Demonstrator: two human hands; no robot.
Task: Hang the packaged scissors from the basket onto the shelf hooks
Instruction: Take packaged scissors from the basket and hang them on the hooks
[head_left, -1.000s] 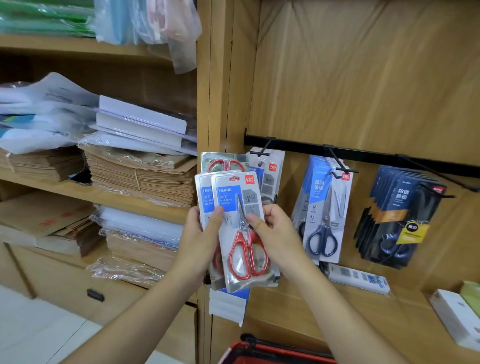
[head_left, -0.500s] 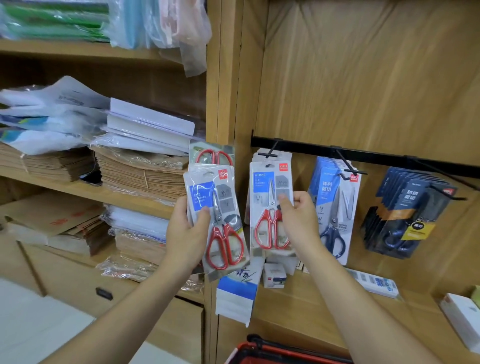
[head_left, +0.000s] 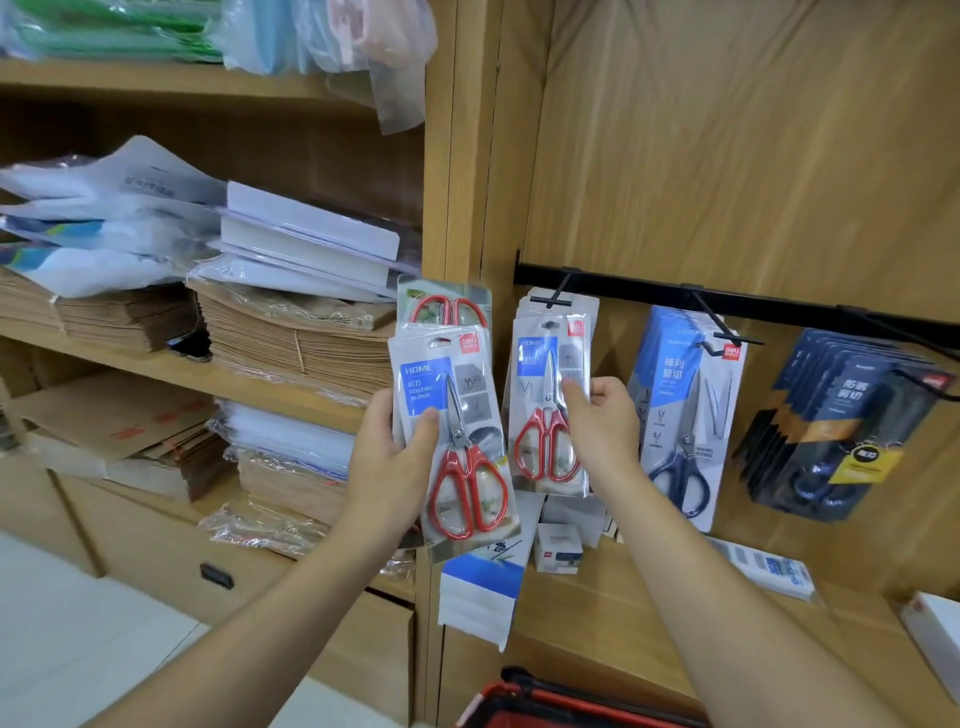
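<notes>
By the left hook (head_left: 555, 297), right hand (head_left: 605, 418) pinching a pack (head_left: 540, 364) might miss it, and left hand (head_left: 387, 462) gripping the fanned stack (head_left: 462, 410) could drop some.

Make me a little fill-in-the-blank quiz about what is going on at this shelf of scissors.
The right hand holds a pack of scissors with ____ handles.
It holds this pack before those hanging on the ____ hook of the black rail.
The left hand grips more packs; the top label reads ____.
The scissors on the second hook have ____ handles.
Missing words: red; leftmost; HOME; blue.
</notes>
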